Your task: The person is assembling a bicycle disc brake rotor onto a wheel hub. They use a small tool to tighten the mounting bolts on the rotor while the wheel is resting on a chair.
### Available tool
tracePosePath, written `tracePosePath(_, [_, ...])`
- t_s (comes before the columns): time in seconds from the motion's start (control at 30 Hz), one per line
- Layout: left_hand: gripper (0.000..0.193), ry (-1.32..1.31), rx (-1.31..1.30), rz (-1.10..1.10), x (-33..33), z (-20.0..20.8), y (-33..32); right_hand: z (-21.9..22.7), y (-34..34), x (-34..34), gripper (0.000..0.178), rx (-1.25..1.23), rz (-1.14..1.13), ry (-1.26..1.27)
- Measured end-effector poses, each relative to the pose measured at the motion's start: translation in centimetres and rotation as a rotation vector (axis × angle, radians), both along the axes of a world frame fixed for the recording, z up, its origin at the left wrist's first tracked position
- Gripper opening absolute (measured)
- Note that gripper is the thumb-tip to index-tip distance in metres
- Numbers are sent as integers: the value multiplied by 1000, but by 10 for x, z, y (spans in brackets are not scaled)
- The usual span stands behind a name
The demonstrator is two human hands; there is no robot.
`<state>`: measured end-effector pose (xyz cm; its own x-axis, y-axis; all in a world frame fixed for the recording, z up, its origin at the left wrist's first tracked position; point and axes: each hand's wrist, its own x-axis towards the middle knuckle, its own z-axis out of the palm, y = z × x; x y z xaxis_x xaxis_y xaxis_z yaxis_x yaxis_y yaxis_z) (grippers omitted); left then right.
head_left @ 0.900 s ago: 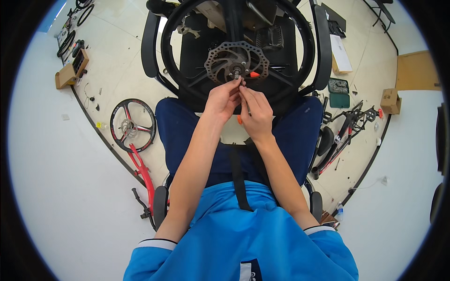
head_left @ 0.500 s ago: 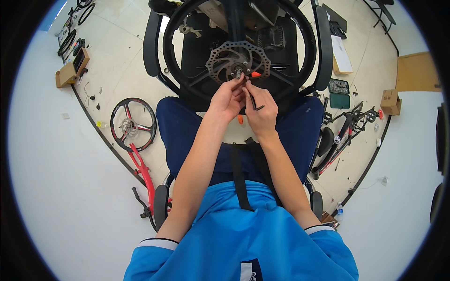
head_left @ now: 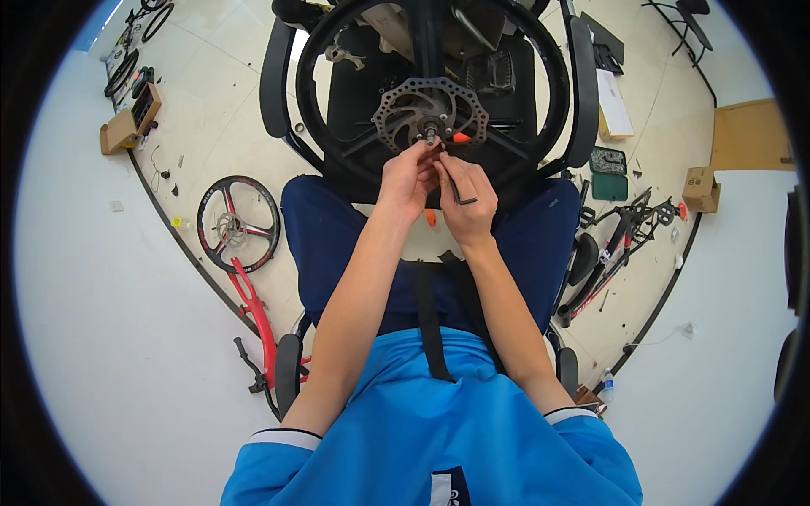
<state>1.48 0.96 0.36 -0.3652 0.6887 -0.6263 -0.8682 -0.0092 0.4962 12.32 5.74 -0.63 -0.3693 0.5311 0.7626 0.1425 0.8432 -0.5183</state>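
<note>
A black spoked wheel [head_left: 557, 84] lies across the office chair in front of me, a brake disc [head_left: 391, 114] on its hub and a threaded axle end [head_left: 431, 135] sticking up in the middle. My right hand [head_left: 474, 190] is closed around an L-shaped hex key [head_left: 466, 201], its short bent end showing below the fingers. Close beside the axle, my left hand [head_left: 405, 181] pinches with thumb and fingertips near the key's far tip. Whatever sits between those fingertips is too small and covered to name.
Chair armrests [head_left: 582, 93] flank the wheel, and loose parts lie on the seat. On the floor, a spoked wheel [head_left: 274, 223] and red bicycle frame [head_left: 261, 320] lie left. A dark frame [head_left: 603, 270], green case [head_left: 609, 185] and cardboard box [head_left: 701, 190] are on the right.
The hex key's bent end has turned slightly and now points more to the right. Both hands stay by the axle, with only small finger shifts.
</note>
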Motion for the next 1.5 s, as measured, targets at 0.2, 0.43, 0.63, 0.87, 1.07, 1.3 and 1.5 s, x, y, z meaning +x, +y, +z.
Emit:
tracePosePath(0.2, [15,167,-1,10,0,4,-4,3,2,-2,28,6,23,-5])
tracePosePath(0.43, [14,43,-24,-11,-3,6,-3,4,2,2,27,17,22,-41])
tracePosePath(0.63, [12,22,-29,-21,-4,1,-2,4,2,3,26,8,31,-49])
tracePosePath(0.87, [12,-45,-32,-20,-7,-4,-1,2,3,0,27,60,-2,-51])
tracePosePath(1.07, [13,-141,48,-43,-16,-13,-1,-1,5,-7,26,102,41,-6])
tracePosePath(1.3, [13,-173,5,-9,-13,-5,0,-2,10,-10,19,126,60,-15])
tracePosePath(1.5, [13,-197,11,-37,-15,-9,-2,0,14,-11,14,165,58,-40])
